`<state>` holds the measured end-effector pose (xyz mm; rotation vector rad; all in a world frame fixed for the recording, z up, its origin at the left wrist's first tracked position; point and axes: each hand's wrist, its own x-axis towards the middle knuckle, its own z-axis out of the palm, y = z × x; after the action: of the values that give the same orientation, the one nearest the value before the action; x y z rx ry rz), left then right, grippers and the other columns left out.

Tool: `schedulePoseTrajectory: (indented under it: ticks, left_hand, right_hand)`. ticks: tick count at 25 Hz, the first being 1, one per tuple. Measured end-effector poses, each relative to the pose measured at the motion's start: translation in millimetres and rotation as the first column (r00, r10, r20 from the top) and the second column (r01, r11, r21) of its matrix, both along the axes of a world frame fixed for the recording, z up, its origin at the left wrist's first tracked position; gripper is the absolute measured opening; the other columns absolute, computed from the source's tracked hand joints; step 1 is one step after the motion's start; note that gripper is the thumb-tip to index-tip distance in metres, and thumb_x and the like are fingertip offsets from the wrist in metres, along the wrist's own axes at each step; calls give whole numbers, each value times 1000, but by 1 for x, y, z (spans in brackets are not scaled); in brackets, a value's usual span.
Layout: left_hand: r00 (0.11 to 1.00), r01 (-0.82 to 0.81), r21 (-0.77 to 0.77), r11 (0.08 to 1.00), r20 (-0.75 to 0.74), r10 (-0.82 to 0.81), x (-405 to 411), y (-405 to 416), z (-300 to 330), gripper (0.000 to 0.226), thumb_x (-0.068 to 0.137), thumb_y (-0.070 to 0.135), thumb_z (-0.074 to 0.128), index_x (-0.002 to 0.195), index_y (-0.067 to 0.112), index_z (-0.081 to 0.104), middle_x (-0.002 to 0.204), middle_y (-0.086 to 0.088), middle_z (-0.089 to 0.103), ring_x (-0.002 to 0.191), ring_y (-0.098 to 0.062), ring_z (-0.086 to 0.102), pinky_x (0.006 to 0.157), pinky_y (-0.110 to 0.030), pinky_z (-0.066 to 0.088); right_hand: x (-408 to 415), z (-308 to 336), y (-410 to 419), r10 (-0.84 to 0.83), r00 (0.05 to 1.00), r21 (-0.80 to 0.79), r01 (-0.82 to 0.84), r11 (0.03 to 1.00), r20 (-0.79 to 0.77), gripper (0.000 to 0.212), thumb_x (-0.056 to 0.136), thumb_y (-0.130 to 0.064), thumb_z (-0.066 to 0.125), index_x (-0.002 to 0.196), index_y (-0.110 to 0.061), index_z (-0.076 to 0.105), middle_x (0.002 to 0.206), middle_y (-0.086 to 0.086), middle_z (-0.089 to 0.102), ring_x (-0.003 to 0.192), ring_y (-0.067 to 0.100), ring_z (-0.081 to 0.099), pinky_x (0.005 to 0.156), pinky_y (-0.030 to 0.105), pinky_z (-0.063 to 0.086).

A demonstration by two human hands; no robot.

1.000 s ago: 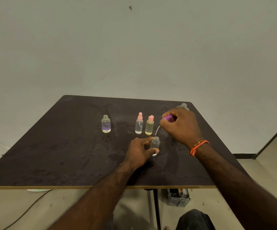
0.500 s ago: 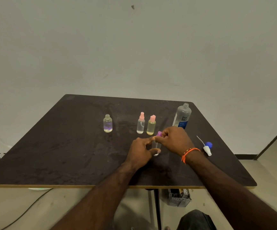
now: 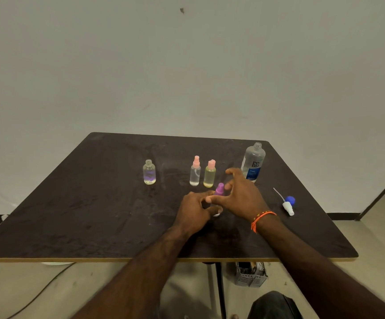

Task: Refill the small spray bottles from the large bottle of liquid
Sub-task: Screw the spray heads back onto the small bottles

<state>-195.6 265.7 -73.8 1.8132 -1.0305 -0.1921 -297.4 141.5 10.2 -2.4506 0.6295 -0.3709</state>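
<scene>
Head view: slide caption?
Left hand holds a small bottle; right hand at its purple spray cap, large bottle behind.

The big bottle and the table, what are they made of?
The big bottle looks like clear plastic: you can see through it, its open neck has screw threads, and it carries a glossy blue and white label. The table looks like dark matte board, scuffed, with a pale wood-coloured edge showing, so probably laminated wood.
</scene>
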Motion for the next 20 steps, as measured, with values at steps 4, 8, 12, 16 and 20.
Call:
schedulePoseTrajectory:
  ticks: [4, 8, 12, 16, 20]
  left_hand:
    - [1000, -13, -27, 1000, 6, 14, -2, 1, 2, 35, 84, 24, 86, 119, 25, 78, 104, 10, 80, 92, 8, 69, 82, -1, 43]
    - [1000, -15, -12, 1000, -3, 15, -1, 0, -2, 37, 84, 26, 86, 120, 30, 77, 100, 12, 79, 96, -4, 71, 84, -11, 50]
    - [1000, -1, -4, 1000, -18, 1, -1, -1, -4, 40, 87, 26, 84, 126, 27, 75, 110, 15, 78, 100, 8, 70, 90, -5, 46]
    - [999, -30, 4, 1000, 23, 30, -2, 0, -2, 44, 86, 25, 85, 128, 25, 73, 110, 17, 76, 93, 17, 64, 81, -1, 42]
    - [998, -37, 40, 999, 43, 35, -1, 0, -2, 42, 86, 25, 84, 126, 26, 74, 111, 15, 76, 95, 20, 59, 87, -2, 41]
  right_hand:
    - [-2, -3, 2, 79, 988, 121, -96, 988, 136, 58, 90, -17, 70, 142, -25, 45, 121, -8, 67, 110, 7, 65, 101, 31, 52]
    - [-3, -1, -3, -4, 998, -35, 6, 999, 61, 66, 77, -43, 83, 129, -28, 45, 96, -11, 68, 85, 5, 66, 81, 29, 57]
    - [-6, 1, -6, 154, 981, 205, -176, 963, 118, 59, 92, -9, 67, 142, -26, 41, 133, -5, 62, 110, -4, 60, 99, 19, 50]
    - [-4, 1, -9, 30, 988, 121, -49, 991, 154, 51, 82, -24, 81, 126, -27, 53, 93, -7, 72, 84, 1, 69, 83, 27, 59]
    - [-8, -7, -11, 112, 986, 199, -134, 971, 120, 68, 82, -19, 81, 139, -23, 44, 123, -7, 64, 105, 2, 61, 81, 12, 50]
